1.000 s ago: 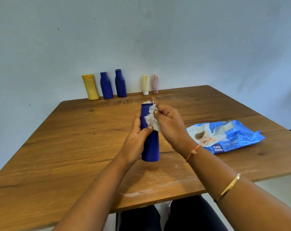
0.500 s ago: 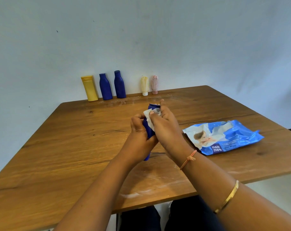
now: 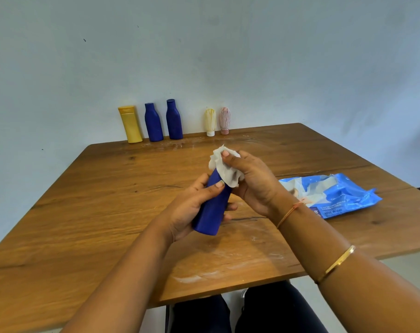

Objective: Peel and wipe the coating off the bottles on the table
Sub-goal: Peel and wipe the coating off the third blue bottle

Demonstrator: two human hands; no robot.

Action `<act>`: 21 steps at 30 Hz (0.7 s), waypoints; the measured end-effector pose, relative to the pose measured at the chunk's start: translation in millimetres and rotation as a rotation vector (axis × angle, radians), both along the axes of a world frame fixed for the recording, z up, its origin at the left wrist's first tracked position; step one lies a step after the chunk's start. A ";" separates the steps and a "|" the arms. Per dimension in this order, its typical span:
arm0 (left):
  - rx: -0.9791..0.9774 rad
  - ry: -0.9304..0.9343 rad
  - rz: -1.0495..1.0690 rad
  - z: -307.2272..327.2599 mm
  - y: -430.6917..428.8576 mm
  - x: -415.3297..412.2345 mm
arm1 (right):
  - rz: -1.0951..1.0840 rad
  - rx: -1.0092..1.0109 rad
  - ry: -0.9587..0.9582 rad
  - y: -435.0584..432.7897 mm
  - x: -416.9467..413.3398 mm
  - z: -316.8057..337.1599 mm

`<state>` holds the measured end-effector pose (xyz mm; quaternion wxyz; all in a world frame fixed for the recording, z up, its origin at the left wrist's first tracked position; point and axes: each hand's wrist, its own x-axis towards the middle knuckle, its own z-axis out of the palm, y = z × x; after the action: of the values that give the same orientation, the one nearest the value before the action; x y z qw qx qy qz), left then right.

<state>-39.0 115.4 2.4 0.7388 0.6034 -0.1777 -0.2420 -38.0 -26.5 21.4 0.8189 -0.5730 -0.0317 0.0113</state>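
The left hand (image 3: 192,207) gripped the blue bottle (image 3: 212,210) round its body, thumb across the front. It held the bottle tilted above the counter (image 3: 96,212), with the top leaning away toward the right hand (image 3: 254,183). The right hand pinched a crumpled white wipe (image 3: 224,168) over the bottle's neck, and the cap was hidden beneath it. Two faults appeared probable. A damp surface could let the bottle slide through the left hand's grip under twisting force, and the bunched wipe could smear loosened coating instead of lifting it. The near counter edge lay beneath both forearms, so a dropped bottle could roll off toward the lap. The wet-wipes pack (image 3: 336,195) lay just right of the right wrist, where that forearm could sweep it. Bare wood showed left of the left hand. A row of five bottles (image 3: 153,122) stood well beyond both hands, against the wall.
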 end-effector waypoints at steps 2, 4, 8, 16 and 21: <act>0.098 -0.113 0.066 -1.2 -1.8 2.0 | -0.045 -0.071 -0.010 2.9 1.5 -1.1; 0.148 -0.189 0.122 -1.4 -3.1 2.2 | -0.095 -0.102 -0.036 4.4 2.3 0.8; 0.029 -0.120 0.183 2.2 -2.8 2.1 | -0.094 0.029 -0.030 -0.8 1.9 5.5; 0.134 -0.215 0.250 4.7 -12.4 2.6 | -0.285 0.204 0.080 -0.7 4.4 -6.3; 0.327 -0.466 0.441 -12.1 -20.6 11.8 | -0.424 -0.201 0.015 14.4 1.7 0.2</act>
<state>-27.2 94.8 -9.6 0.6066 0.7764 -0.1656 0.0422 -36.3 -12.0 21.5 0.7418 -0.6455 0.0968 -0.1536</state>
